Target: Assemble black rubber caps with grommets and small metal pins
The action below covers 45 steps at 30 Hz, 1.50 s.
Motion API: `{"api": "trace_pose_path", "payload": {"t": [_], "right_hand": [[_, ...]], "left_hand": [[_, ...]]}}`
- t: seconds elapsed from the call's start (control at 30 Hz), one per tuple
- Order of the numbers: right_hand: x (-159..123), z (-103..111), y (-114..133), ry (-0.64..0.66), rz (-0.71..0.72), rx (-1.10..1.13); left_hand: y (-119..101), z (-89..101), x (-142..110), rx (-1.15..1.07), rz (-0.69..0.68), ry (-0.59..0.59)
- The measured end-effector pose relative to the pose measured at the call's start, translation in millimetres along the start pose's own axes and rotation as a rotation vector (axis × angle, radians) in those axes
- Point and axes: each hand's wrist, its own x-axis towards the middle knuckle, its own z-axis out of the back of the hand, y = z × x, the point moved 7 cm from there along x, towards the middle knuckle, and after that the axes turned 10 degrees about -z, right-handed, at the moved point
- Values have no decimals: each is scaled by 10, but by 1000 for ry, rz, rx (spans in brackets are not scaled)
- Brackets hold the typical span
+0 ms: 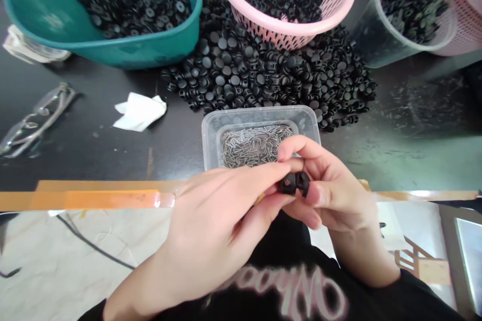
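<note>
A small black plastic cord lock (294, 183) is held between my two hands, just in front of the table edge. It shows as two rounded halves with a narrow neck between them. My left hand (229, 205) pinches its left half between thumb and forefinger. From the other side, my right hand (329, 185) grips the right half with its thumb and fingers. Right behind the fingers sits a clear plastic box (210, 135) with many tiny metal springs (252, 144) in it. My fingers cover its near right corner.
Behind the box spreads a heap of black cord lock parts (259, 77). A teal basin (131, 55), a pink basket (327, 24) and a clear tub (371, 35) hold more black pieces. Glasses (35, 120) and crumpled tissue (139, 112) lie left. Tape (113, 198) lines the table edge.
</note>
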Motion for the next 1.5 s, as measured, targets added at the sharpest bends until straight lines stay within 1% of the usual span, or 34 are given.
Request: {"api": "trace_pose_path", "payload": {"t": [0.1, 0.23, 0.47, 0.53, 0.63, 0.77, 1.0, 1.07, 1.13, 1.3, 1.37, 1.5], "right_hand": [[10, -41, -61, 18, -64, 41], [-30, -92, -71, 46, -72, 69], [-96, -122, -34, -43, 26, -28], [-105, -143, -40, -64, 30, -40], [-117, -167, -43, -89, 21, -55], [-123, -192, -26, -95, 10, -59], [-80, -219, -60, -45, 38, 58], [-71, -232, -106, -25, 22, 120], [-73, -244, -156, -32, -19, 183], [-89, -289, -213, -69, -88, 318], [-73, -304, -230, -60, -95, 336], [-20, -330, -264, 15, -69, 328]], "left_hand": [[-13, -7, 6, -29, -20, 22], [-2, -11, -17, -69, -11, 38], [51, -11, -97, -110, 37, -57], [63, -5, -114, -114, 64, -83], [33, 8, -121, -117, 20, -91], [36, 8, -126, -100, -31, -75], [85, 3, -118, -123, -31, -84], [75, 6, -116, -120, -48, -94], [55, 7, -120, -106, -57, -106], [45, 11, -163, -14, 37, -139], [46, 9, -173, 12, 41, -149], [49, -15, -166, -16, -56, -133]]}}
